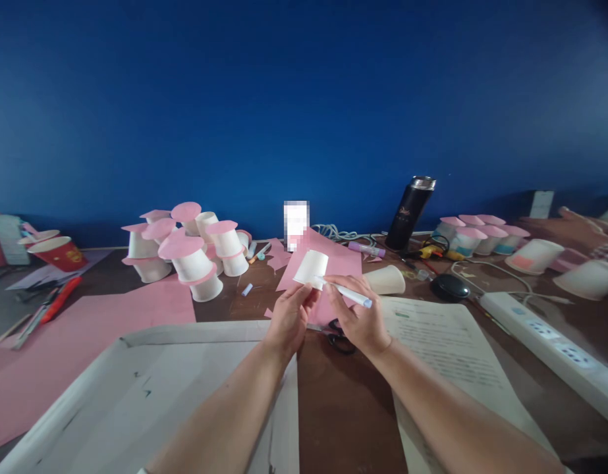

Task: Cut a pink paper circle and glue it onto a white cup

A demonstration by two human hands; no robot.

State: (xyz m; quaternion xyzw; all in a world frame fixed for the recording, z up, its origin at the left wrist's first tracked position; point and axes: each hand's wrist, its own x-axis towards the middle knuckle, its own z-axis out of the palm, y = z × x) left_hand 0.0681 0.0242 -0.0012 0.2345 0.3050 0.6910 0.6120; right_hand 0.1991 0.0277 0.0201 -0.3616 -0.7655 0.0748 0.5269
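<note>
My left hand [290,317] is closed around the lower rim of a white paper cup [312,265], keeping it slightly tilted above the desk. In my right hand [365,321] is a white marker [352,294], gripped like a pen, its tip at the cup's side near the rim. Pink paper [346,263] lies behind and beneath the cup. Another white cup [390,280] rests on its side just beyond my right hand. Black-handled scissors [341,343] lie partly hidden below that hand. A small pale cap [247,289] sits on the desk to the left.
Stacked white cups with pink paper discs [185,260] stand at left. More pink-topped cups [469,238], a black thermos [410,214], a mouse [450,287] and a power strip [545,339] are at right. A cutter [60,299] lies far left. Another person's hand [575,227] shows far right.
</note>
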